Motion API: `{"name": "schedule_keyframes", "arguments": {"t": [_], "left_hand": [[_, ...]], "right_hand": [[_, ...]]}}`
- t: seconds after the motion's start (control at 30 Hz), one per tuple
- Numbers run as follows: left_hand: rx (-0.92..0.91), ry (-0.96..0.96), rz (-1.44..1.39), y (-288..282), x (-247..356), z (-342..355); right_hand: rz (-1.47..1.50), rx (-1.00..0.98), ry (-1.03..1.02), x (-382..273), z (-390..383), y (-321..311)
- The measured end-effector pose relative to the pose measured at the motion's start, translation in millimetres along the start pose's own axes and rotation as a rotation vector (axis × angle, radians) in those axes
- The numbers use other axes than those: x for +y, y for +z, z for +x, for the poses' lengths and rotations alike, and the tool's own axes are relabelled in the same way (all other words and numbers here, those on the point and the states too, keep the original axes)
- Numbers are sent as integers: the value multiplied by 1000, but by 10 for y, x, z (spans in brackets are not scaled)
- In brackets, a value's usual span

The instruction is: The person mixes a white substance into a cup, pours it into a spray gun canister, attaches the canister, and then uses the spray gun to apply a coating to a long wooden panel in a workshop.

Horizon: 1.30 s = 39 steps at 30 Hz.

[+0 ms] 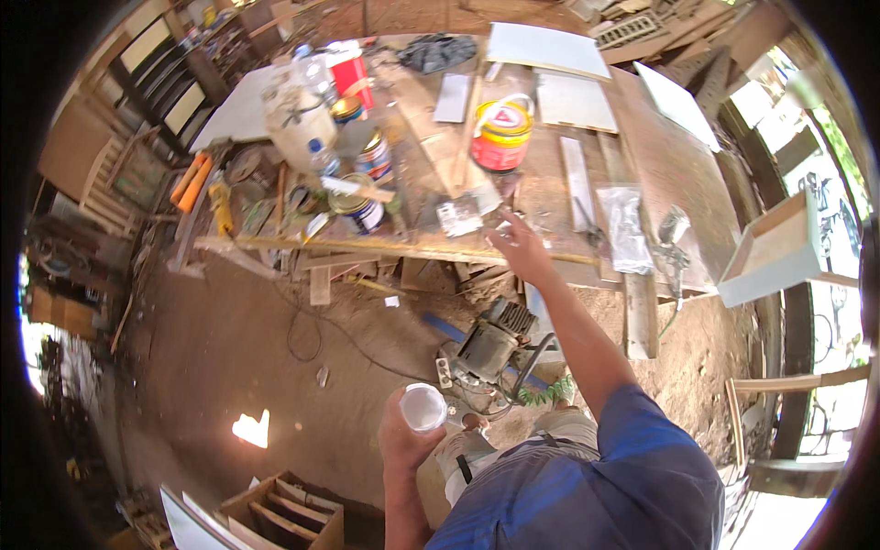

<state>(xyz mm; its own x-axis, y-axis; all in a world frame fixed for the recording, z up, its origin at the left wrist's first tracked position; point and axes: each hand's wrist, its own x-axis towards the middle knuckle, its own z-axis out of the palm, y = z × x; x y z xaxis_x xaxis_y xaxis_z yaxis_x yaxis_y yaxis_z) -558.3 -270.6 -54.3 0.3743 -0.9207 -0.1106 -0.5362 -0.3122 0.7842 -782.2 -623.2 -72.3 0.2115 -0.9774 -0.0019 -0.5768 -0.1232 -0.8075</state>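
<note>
My left hand (408,442) is wrapped round a small cup (423,408) with a pale, whitish inside, held low in front of my body. My right arm stretches out to the front edge of the worktable (678,174). There my right hand (521,247) has its fingers extended and seems to hold nothing, though they are slightly blurred. Just left of those fingers lies a crumpled clear plastic packet (458,216). Beyond the hand stands a yellow and red paint can (501,137) with a white handle.
Several tins (359,209), bottles and a jerrycan (295,115) crowd the table's left side. A spray gun (674,238) hangs by the right edge, beside a plastic bag (626,229). Below sits a motor (495,341) with cables. A wooden compartment box (284,513) stands at lower left.
</note>
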Motion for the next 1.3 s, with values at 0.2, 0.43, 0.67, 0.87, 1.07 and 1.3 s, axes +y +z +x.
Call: {"name": "schedule_keyframes", "arguments": {"t": [0.2, 0.43, 0.67, 0.87, 1.07, 1.3], "left_hand": [[-105, 219, 51, 564, 730, 224], [-219, 324, -58, 1533, 2004, 351], [-226, 380, 3, 2789, 3394, 443], [-245, 472, 31, 3815, 4111, 724], [-229, 462, 24, 4784, 4502, 1060], [-255, 495, -3, 5557, 4351, 1436]], "right_hand": [[-62, 671, 272, 1728, -984, -2350], [-208, 671, 364, 3645, -1547, -3706], [-21, 171, 305, 3861, -1300, -3700], [327, 441, 209, 3729, -1881, -3800], [235, 558, 172, 3464, -2652, -4469], [231, 666, 149, 3889, -3350, -4443]]}}
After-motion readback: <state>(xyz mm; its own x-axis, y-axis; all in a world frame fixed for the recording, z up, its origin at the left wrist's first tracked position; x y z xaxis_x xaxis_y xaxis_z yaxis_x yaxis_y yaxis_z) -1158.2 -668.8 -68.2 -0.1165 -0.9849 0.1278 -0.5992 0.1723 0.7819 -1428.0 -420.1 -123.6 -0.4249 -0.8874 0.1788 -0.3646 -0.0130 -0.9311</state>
